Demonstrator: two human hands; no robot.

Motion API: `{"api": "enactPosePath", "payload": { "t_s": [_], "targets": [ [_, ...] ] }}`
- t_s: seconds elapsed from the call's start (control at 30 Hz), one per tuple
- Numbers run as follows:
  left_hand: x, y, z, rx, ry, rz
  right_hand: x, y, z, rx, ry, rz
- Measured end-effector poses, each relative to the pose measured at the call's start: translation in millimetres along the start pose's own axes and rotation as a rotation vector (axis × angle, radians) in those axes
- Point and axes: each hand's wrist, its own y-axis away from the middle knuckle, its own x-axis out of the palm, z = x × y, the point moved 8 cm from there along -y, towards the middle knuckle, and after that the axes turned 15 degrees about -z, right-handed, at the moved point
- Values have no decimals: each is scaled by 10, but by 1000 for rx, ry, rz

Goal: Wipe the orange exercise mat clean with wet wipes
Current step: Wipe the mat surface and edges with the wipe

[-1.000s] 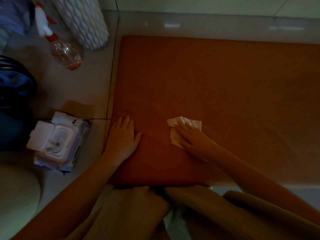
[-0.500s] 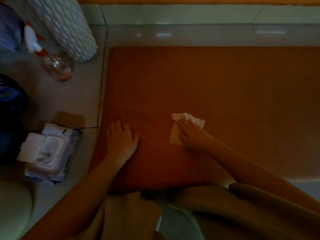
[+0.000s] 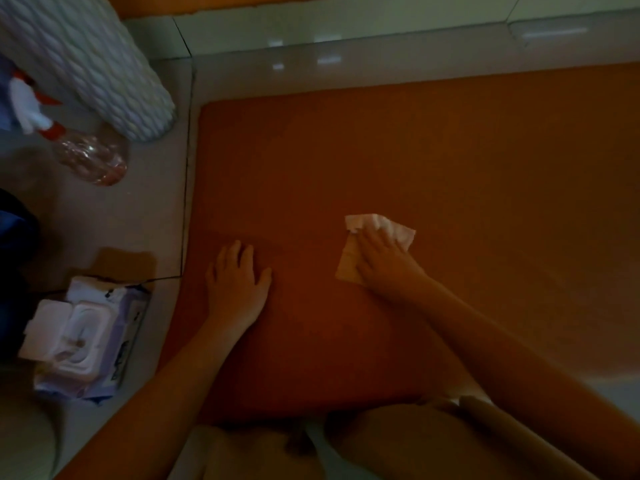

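Orange rectangular foam exercise mat (image 3: 450,161), lying flat on pale glossy tiled floor (image 3: 145,220) close to the wall, filling most of the view. On its near-left part, one crumpled white wet wipe (image 3: 389,228), pressed down by the right hand (image 3: 384,263); fingers (image 3: 375,244) straight and close together on top of the wipe, not pinching it. Left hand (image 3: 239,285) flat on the mat near its left edge, fingers a little spread, thumb out, holding nothing, probably steadying the mat.

Step in hand, as a judgement: wiping, only in the near-left region; far and right parts of the surface probably not yet done. Next move calls for even pressure and long sliding strokes toward those parts, wipe kept flat under the palm so as not to bunch; possibly a fresh wipe afterwards.

Counted: one mat, one wipe in use, two hands. On the floor left of the mat: one soft purple-and-white pack of wet wipes (image 3: 86,337) with lid open, one clear plastic spray bottle with white-and-red trigger (image 3: 90,157), one white ribbed cylinder-shaped object (image 3: 104,74).
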Motion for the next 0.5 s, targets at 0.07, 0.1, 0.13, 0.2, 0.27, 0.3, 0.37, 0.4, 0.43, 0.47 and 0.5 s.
{"api": "enactPosePath", "payload": {
  "t_s": [0.07,0.1,0.13,0.2,0.27,0.3,0.37,0.4,0.43,0.47,0.5],
  "targets": [
    [16,-23,-9,0,-26,9,30,89,318,-74,-56,11],
    [19,-27,-12,0,-42,5,19,171,434,-113,-114,23],
    [19,-22,-10,4,-63,-2,-11,262,516,-158,-153,43],
    [12,-6,-13,24,-100,-11,-25,388,527,-282,-126,74],
    [20,5,-21,30,-97,-6,1,350,347,-309,-90,80],
    [19,12,-29,29,-85,-7,23,268,186,-264,-71,73],
    [15,16,-62,58,-62,-38,-6,55,-155,-125,-11,19],
    [-2,20,-94,101,-49,-69,-41,-45,-280,-64,16,-25],
    [-13,20,-138,158,-44,-93,-66,-141,-355,-11,24,-69],
    [-13,27,-183,216,-42,-101,-90,-199,-342,28,13,-98],
    [3,28,-220,263,-35,-90,-102,-224,-253,41,-15,-122]
  ]
}}
